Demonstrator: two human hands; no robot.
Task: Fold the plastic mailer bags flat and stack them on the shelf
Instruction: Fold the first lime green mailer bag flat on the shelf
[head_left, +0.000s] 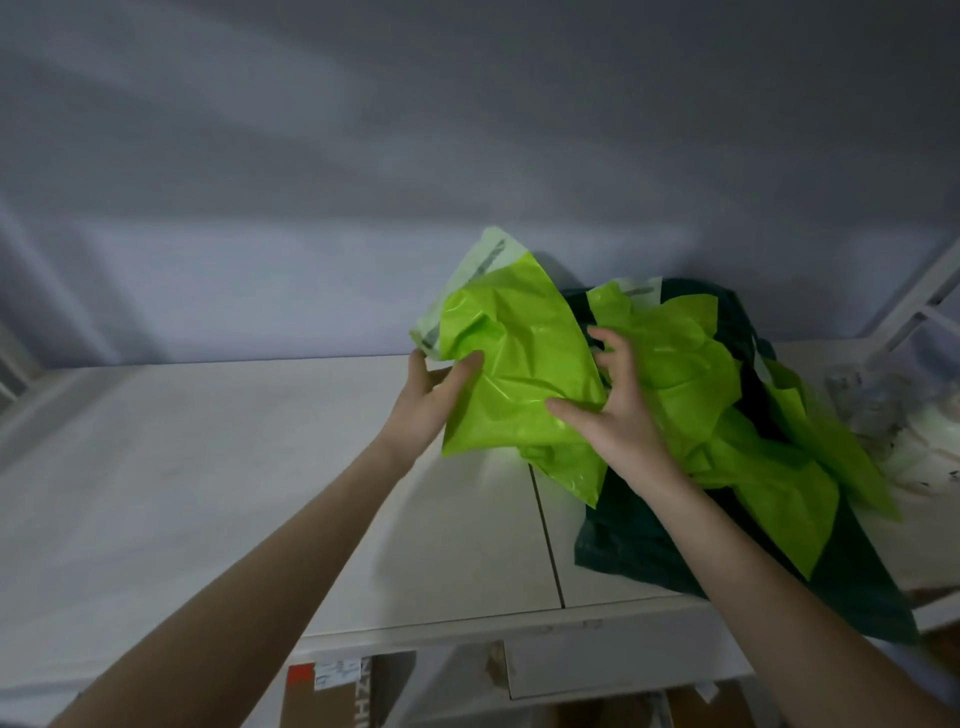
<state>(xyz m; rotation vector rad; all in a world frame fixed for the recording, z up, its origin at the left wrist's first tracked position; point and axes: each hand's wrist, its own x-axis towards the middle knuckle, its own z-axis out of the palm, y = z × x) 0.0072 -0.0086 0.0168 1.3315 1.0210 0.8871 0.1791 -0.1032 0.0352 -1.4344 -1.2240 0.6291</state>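
Now both hands, left hand (431, 395) and right hand (618, 410), fingers curled, grip the crumpled green mailer bag (519, 364).

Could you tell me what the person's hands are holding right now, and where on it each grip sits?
Both hold one lime-green mailer bag: the left hand grips its left edge, the right hand its lower right side.

Both forearms bare; no sleeves visible. Hands (431, 395) bare, seemingly without rings or gloves; view blurred.
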